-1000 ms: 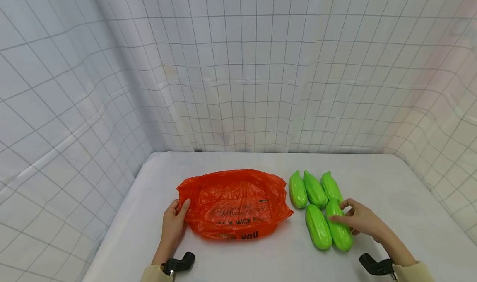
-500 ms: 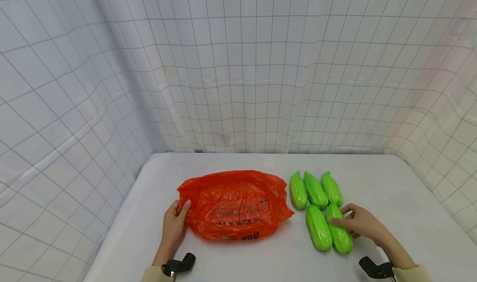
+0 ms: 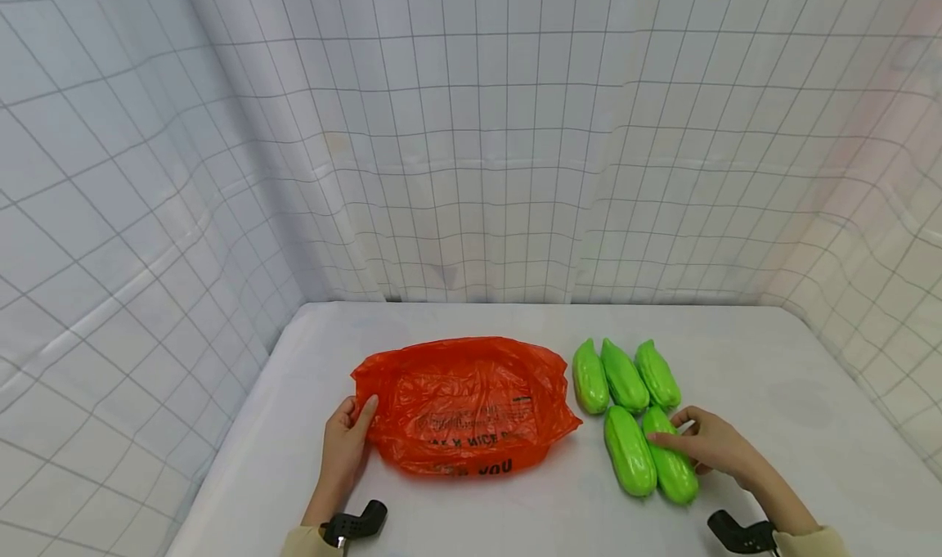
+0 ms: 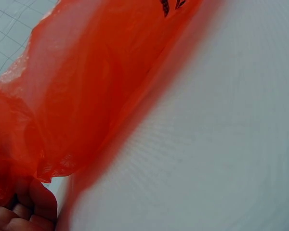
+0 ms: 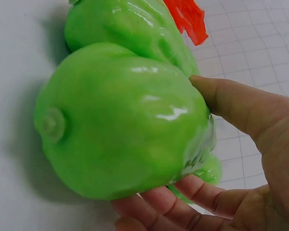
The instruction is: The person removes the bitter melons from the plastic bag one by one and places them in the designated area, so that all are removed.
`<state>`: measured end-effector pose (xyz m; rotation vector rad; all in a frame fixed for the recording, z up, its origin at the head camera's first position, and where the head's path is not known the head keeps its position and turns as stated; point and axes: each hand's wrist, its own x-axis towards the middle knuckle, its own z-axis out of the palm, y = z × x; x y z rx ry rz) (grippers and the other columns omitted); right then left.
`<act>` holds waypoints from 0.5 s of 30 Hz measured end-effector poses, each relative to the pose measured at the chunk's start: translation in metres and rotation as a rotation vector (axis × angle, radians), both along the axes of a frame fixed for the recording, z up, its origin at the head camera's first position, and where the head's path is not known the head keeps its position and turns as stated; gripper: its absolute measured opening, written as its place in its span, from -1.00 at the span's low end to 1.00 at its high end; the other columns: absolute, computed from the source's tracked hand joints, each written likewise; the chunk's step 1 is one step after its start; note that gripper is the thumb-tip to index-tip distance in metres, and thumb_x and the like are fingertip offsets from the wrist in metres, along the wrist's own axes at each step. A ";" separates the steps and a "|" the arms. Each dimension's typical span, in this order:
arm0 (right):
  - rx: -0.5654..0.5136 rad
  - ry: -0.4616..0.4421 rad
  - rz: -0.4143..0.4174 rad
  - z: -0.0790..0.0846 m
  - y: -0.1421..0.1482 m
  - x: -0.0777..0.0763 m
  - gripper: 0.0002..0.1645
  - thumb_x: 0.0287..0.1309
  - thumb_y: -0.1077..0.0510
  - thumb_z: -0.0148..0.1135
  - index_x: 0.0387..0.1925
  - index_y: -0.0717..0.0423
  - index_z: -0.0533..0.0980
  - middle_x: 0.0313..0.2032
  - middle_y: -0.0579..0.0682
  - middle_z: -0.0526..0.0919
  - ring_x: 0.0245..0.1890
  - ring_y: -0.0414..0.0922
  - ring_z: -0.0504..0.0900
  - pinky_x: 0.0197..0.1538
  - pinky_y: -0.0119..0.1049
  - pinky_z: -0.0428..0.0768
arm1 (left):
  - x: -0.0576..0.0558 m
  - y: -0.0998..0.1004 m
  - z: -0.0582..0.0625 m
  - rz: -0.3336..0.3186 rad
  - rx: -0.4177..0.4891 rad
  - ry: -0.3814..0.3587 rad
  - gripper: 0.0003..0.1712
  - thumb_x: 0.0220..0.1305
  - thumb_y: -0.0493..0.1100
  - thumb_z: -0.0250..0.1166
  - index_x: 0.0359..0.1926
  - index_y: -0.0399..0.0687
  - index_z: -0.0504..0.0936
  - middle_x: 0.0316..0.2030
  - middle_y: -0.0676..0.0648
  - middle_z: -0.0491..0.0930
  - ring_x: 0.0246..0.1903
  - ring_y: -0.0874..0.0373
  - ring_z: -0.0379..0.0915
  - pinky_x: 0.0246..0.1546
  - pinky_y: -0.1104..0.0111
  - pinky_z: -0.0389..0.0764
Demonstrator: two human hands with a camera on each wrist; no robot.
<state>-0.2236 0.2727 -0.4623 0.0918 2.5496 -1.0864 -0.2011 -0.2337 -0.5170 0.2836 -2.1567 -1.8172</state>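
Note:
My left hand (image 3: 343, 436) pinches the left edge of a red plastic bag (image 3: 471, 402), which lies flat and crumpled with black print on it. In the left wrist view, curled fingers (image 4: 36, 202) meet the red film at the lower left corner. On the right, my right hand (image 3: 710, 442) grips a glossy green gourd (image 3: 671, 467), thumb on one side and fingers on the other. The right wrist view shows this gourd (image 5: 120, 125) close up, with its pale round end facing the camera. A second gourd (image 3: 629, 451) lies close along its left side.
Behind the gripped gourd lie three more green gourds in a row, the left one (image 3: 589, 377) near the bag's right corner, then the middle one (image 3: 624, 375) and the right one (image 3: 657, 375). A white table (image 3: 515, 516) carries everything. White checked curtains (image 3: 471, 148) enclose its back and sides.
My right hand has drawn the gripped gourd slightly toward me, so its tip now sits lower against the back row. The left hand and the bag look unchanged.

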 end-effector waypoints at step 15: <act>0.031 -0.017 0.011 -0.006 0.004 -0.001 -0.11 0.08 -0.35 0.21 0.03 0.39 0.36 -0.28 0.08 0.56 -0.46 -0.07 0.51 -0.42 -0.19 0.53 | 0.001 0.000 0.000 0.026 -0.042 0.000 -0.59 0.34 0.07 0.17 -0.08 -0.20 0.49 -0.30 -0.20 0.48 -0.37 0.14 0.38 -0.40 0.50 0.49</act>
